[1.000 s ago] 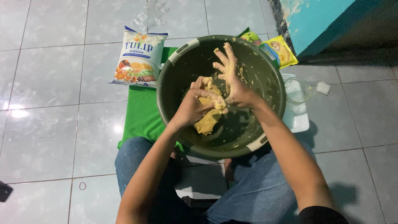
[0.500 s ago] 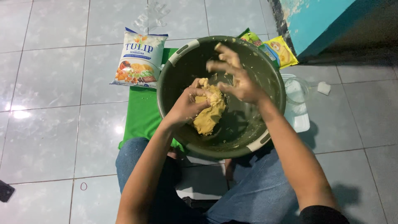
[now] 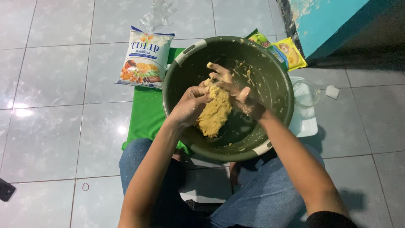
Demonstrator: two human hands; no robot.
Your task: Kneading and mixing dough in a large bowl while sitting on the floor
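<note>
A dark green round basin (image 3: 276, 71) with pale handle patches rests on the floor between my knees. Inside it lies a lump of yellow dough (image 3: 214, 115). My left hand (image 3: 190, 105) grips the lump's upper left side with its fingers curled over it. My right hand (image 3: 236, 90), smeared with dough, presses against the lump's top right with fingers spread. Dough crumbs stick to the basin's inner wall.
A white flour bag (image 3: 144, 57) lies on the tiled floor at the basin's upper left, beside a green cloth (image 3: 145, 116). Yellow and green packets (image 3: 287, 50) sit behind the basin. A clear cup (image 3: 304, 92) stands on a white tray (image 3: 306, 124) to the right. A blue wall corner (image 3: 320, 21) rises at top right.
My right hand, raised and open over the basin before, has come down onto the dough. The left hand has kept its hold, and the lump now sits more gathered.
</note>
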